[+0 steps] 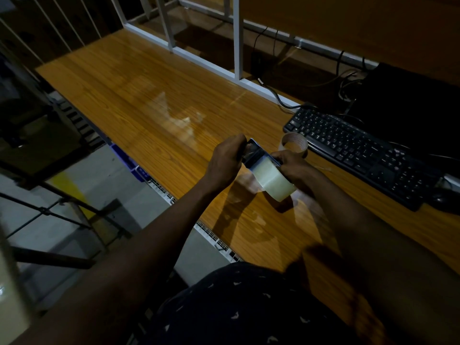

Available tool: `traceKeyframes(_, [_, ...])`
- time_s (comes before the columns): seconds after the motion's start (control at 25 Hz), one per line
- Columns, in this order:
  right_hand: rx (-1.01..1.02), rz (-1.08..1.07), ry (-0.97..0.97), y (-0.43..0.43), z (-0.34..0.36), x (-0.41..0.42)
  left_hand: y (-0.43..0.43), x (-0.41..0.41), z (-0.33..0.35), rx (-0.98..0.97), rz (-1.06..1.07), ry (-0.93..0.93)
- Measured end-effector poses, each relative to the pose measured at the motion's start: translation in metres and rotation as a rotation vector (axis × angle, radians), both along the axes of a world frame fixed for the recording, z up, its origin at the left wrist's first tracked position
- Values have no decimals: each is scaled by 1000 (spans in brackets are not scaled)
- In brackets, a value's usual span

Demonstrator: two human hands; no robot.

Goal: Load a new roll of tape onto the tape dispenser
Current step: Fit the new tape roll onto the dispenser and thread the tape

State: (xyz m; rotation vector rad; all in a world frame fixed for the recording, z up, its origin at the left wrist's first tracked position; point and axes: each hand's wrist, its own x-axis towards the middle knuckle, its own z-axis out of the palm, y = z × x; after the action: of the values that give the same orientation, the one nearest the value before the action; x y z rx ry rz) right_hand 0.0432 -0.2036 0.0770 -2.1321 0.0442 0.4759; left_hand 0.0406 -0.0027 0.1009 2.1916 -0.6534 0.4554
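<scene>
Head view, 1 camera.

Item 1: tape dispenser [258, 155]. Held above the table [139, 100], between both hands, near its front edge. Long axis runs from upper left (the head end) to lower right (the roll end).

Item 2: new roll of tape [272, 179]. Pale, translucent, seated at the lower-right end of the dispenser, nearer the person than the head end. Whether it is fully home on the hub cannot be told; the hub is hidden.

Item 3: left hand [227, 160]. Grip closed around the dispenser's upper-left end. The roll lies to the right of it and toward the person.

Item 4: right hand [292, 165]. Grip closed on the dispenser beside the roll, fingers partly hidden behind it. This hand is the nearer to the roll.

Item 5: empty cardboard core [295, 144]. Stands on the table just beyond the right hand, beside the keyboard [361, 153].

Room: wide bare table to the left and beyond the hands; the keyboard and the core crowd the right. Judgement: threading the free end toward the head runs up and left along the axis, into open space.
</scene>
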Motion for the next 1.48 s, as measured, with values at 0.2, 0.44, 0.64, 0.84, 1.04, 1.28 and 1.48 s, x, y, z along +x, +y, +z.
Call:
traceKeyframes(0.2, [-13,7,-14,2,8,-3,11,18,-10,49,95,124])
traceKeyframes(0.44, [-25,46,-12,3,7,-4,19,25,-15,117,57,125])
traceKeyframes(0.64, [-27,83,-13,1,7,-6,19,26,-19,41,14,151])
traceKeyframes(0.84, [18,52,18,1,11,-9,17,24,-22,-45,-44,97])
traceKeyframes(1.04, [2,61,25,3,16,-10,19,28,-29,-85,-18,122])
traceKeyframes(1.28, [-9,65,18,5,19,-12,20,34,-31,-37,9,118])
traceKeyframes(1.48, [-18,75,20,5,18,-9,20,36,-34,-41,-14,156])
